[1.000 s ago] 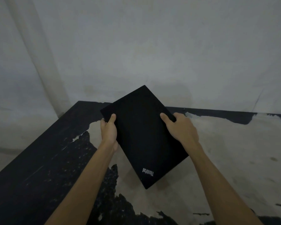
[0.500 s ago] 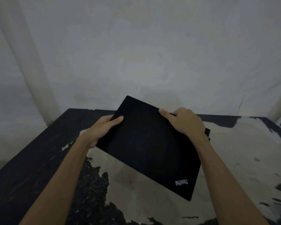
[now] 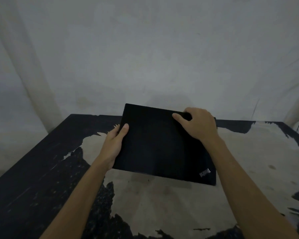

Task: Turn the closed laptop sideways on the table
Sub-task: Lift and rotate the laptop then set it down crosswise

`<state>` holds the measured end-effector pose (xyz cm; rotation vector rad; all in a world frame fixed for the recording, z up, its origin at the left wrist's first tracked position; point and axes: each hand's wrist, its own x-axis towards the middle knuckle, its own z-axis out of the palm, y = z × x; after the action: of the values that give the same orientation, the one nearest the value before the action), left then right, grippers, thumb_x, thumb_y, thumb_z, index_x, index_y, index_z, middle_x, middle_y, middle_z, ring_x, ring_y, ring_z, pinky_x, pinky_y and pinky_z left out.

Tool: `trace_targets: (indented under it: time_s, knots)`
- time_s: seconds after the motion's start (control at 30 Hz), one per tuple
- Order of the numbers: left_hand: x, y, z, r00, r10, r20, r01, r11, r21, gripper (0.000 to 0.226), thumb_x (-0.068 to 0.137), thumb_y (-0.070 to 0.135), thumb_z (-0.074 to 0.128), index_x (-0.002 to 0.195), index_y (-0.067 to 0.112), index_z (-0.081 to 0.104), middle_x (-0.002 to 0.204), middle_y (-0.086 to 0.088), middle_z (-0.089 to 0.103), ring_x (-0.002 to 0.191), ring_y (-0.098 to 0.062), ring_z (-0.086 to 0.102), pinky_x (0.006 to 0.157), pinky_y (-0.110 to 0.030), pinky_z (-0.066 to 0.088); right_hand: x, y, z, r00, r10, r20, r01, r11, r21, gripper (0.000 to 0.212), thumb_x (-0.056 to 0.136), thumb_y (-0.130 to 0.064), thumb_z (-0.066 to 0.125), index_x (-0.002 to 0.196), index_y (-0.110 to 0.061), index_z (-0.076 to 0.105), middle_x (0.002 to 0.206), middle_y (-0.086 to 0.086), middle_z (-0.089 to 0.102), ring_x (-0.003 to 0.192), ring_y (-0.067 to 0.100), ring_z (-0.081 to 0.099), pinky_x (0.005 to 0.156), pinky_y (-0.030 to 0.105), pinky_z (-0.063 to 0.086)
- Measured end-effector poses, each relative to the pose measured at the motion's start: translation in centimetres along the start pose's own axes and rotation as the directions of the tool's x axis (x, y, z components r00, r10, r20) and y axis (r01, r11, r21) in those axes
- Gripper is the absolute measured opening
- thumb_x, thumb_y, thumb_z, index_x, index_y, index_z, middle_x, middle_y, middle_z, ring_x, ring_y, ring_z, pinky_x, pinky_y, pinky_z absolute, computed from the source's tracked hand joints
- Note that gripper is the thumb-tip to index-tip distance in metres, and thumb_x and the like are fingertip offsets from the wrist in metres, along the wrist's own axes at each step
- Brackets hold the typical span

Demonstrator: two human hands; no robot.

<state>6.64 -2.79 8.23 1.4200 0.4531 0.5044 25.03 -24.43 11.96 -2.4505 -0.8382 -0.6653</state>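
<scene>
A closed black laptop is held above the middle of the table, its long edges running nearly left to right and its far edge tipped up. A small silver logo sits in its near right corner. My left hand grips the laptop's left edge, thumb on the lid. My right hand holds the far right corner, fingers curled over the top. The laptop's underside is hidden.
The table is black with a large worn pale patch in its middle. A pale draped cloth hangs behind it and at both sides. The table's far edge runs just behind the laptop.
Both hands have swung the laptop anticlockwise, from a diagonal pose with a corner pointing at me to lying almost sideways. The logo corner moved from near centre to the right.
</scene>
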Motion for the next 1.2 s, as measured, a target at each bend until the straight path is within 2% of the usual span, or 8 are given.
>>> trace_targets:
  time_s: [0.13,0.27,0.33,0.43,0.67,0.87,1.03,1.2]
  knots:
    - [0.2,-0.7,0.3,0.998,-0.003,-0.068,-0.002,0.997,-0.074,0.038,0.103,0.045,0.055,0.128,0.019,0.068,0.114,-0.002,0.078,0.101,-0.022,0.076,0.071,-0.029,0.061,-2.4,1.8,0.8,0.988,0.018,-0.151,-0.008,0.998,0.070,0.063,0.092,-0.061,0.056,0.135,-0.017,0.063,0.140,0.013,0.061,0.132,0.035,0.052,0.113,0.048,0.038]
    - [0.5,-1.0,0.7,0.995,-0.012,-0.097,0.000,0.993,-0.118,0.039,0.103,0.045,0.055,0.129,0.020,0.067,0.115,-0.002,0.076,0.100,-0.020,0.074,0.070,-0.029,0.061,-4.2,2.1,0.4,0.982,0.188,-0.027,-0.174,0.947,0.271,0.083,0.092,-0.059,0.061,0.162,-0.028,0.026,0.170,0.008,0.023,0.152,0.030,0.031,0.116,0.049,0.037]
    - [0.6,-1.2,1.1,0.994,-0.013,-0.111,-0.002,0.990,-0.138,0.034,0.103,0.045,0.054,0.126,0.022,0.068,0.114,0.000,0.076,0.100,-0.018,0.073,0.069,-0.028,0.060,-4.9,2.3,0.1,0.964,0.258,0.055,-0.258,0.877,0.404,0.092,0.091,-0.059,0.063,0.163,-0.033,0.012,0.167,0.004,0.030,0.146,0.028,0.041,0.111,0.045,0.042]
    - [0.9,-1.5,1.4,0.992,-0.027,-0.126,0.007,0.988,-0.152,0.041,0.103,0.045,0.053,0.132,0.018,0.067,0.119,-0.002,0.076,0.106,-0.021,0.072,0.076,-0.033,0.060,-5.5,2.9,-0.3,0.939,0.316,0.132,-0.337,0.780,0.527,0.094,0.091,-0.053,0.068,0.163,-0.037,0.010,0.152,0.004,0.054,0.132,0.027,0.057,0.102,0.037,0.049]
    - [1.3,-2.7,1.7,0.998,0.001,-0.066,-0.003,1.000,-0.030,0.027,0.106,0.042,0.050,0.118,0.027,0.069,0.114,0.000,0.077,0.103,-0.021,0.074,0.078,-0.033,0.059,-7.1,4.0,0.8,0.910,0.374,0.182,-0.403,0.686,0.606,0.093,0.093,-0.042,0.070,0.165,-0.028,0.013,0.157,0.000,0.049,0.138,0.018,0.050,0.100,0.022,0.040]
    - [2.1,-4.7,2.3,0.995,0.076,-0.066,-0.066,0.988,0.138,0.030,0.105,0.036,0.055,0.129,0.019,0.063,0.115,0.002,0.075,0.103,-0.017,0.073,0.079,-0.029,0.061,-8.1,5.6,2.5,0.878,0.416,0.238,-0.472,0.666,0.577,0.091,0.093,-0.042,0.070,0.165,-0.024,0.017,0.160,-0.002,0.045,0.142,0.019,0.046,0.103,0.021,0.036]
    - [3.8,-6.9,2.9,0.992,0.097,-0.078,-0.073,0.962,0.263,0.035,0.104,0.039,0.056,0.131,0.018,0.062,0.118,0.000,0.073,0.107,-0.020,0.071,0.090,-0.042,0.061,-7.5,7.2,4.2,0.860,0.422,0.286,-0.509,0.682,0.526,0.089,0.093,-0.045,0.069,0.164,-0.026,0.019,0.156,0.001,0.050,0.139,0.024,0.051,0.099,0.023,0.037]
    - [5.8,-8.1,3.8,0.990,0.118,-0.083,-0.084,0.938,0.337,0.030,0.104,0.038,0.055,0.124,0.018,0.066,0.111,0.003,0.073,0.103,-0.016,0.070,0.088,-0.038,0.060,-6.6,8.7,6.0,0.837,0.449,0.314,-0.548,0.677,0.491,0.091,0.091,-0.050,0.069,0.164,-0.027,0.020,0.158,0.001,0.049,0.140,0.027,0.051,0.109,0.035,0.043]
